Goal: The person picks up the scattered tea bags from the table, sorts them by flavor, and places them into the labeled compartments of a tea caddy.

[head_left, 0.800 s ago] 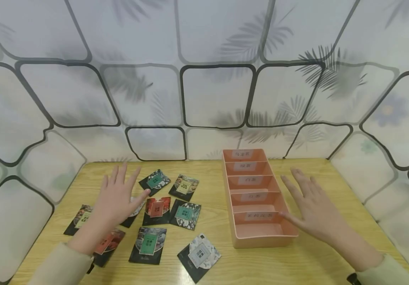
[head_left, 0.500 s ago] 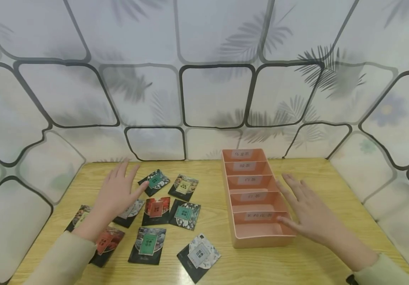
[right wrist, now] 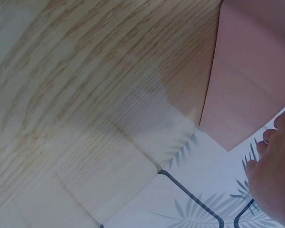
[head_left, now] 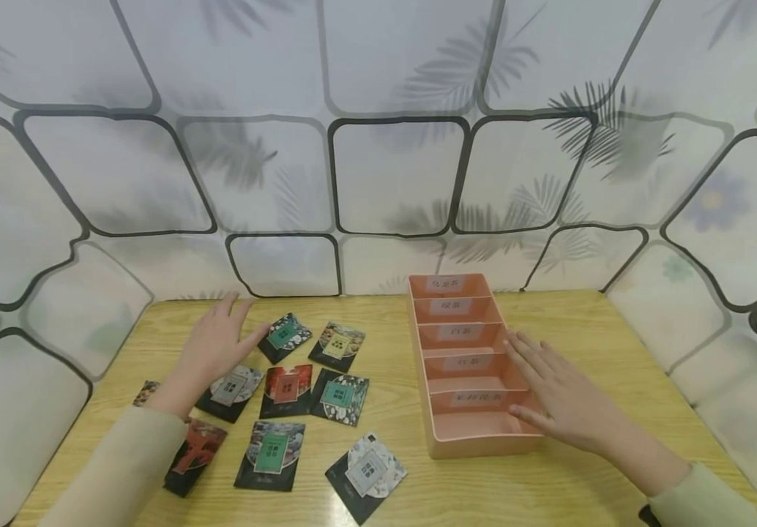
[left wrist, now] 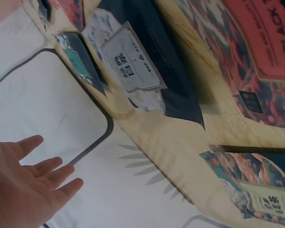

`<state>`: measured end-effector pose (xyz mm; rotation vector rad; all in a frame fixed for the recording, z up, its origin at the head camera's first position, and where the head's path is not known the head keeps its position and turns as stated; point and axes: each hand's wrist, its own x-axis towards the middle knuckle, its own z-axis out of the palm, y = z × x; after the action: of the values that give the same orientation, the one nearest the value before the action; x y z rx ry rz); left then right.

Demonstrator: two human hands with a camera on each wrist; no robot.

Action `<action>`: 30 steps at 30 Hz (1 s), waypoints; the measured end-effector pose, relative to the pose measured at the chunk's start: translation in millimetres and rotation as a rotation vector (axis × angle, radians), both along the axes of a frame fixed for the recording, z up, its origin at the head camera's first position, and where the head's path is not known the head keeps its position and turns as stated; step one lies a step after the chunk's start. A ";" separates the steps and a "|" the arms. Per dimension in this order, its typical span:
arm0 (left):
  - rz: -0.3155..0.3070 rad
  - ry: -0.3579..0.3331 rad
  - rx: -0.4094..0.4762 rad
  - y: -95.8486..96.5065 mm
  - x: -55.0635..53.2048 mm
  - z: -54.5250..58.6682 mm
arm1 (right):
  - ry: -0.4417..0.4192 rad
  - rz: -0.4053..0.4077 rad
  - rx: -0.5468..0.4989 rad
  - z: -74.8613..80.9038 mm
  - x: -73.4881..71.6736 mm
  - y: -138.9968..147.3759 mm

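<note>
My left hand (head_left: 210, 348) hovers over the left part of the table, fingers spread and holding nothing. Just below it lies a tea sachet with a grey-white label (head_left: 228, 389); a dark sachet with a green label (head_left: 284, 337) is by the thumb. The forearm partly covers a yellow-labelled sachet, shown more fully as a yellow-labelled sachet (left wrist: 266, 194) in the left wrist view. My right hand (head_left: 566, 399), fingers extended, is at the right side of a pink divided box (head_left: 484, 445), its fingertips overlapping the rim. The right wrist view shows the box's outer wall (right wrist: 251, 71) beside the fingers.
More sachets lie face up: red (head_left: 288, 389), teal (head_left: 340, 397), yellow (head_left: 337, 345), green (head_left: 271, 455), grey (head_left: 367, 476) and another red (head_left: 195, 455). The box has several labelled compartments. A patterned curtain (head_left: 398, 176) closes off the table's back and sides.
My right hand has moved left, bringing its fingertips over the box's right rim. My left hand has turned slightly and its thumb has shifted up-left, uncovering more of the grey-white-labelled sachet.
</note>
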<state>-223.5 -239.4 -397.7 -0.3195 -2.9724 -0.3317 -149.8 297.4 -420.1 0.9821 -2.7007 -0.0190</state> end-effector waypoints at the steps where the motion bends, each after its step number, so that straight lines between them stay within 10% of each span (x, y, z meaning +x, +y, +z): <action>1: -0.005 -0.002 -0.001 -0.7 -2.4 -0.9 | 0.006 0.008 -0.003 -0.6 0.1 0.3; 30: -0.038 -0.173 0.213 2.0 -56.8 -37.5 | -0.037 0.009 0.000 -3.0 0.2 1.0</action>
<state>-280.3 -237.4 -435.3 -0.3378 -3.0620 -0.7081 -149.6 298.4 -423.1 1.0041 -2.7293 0.0006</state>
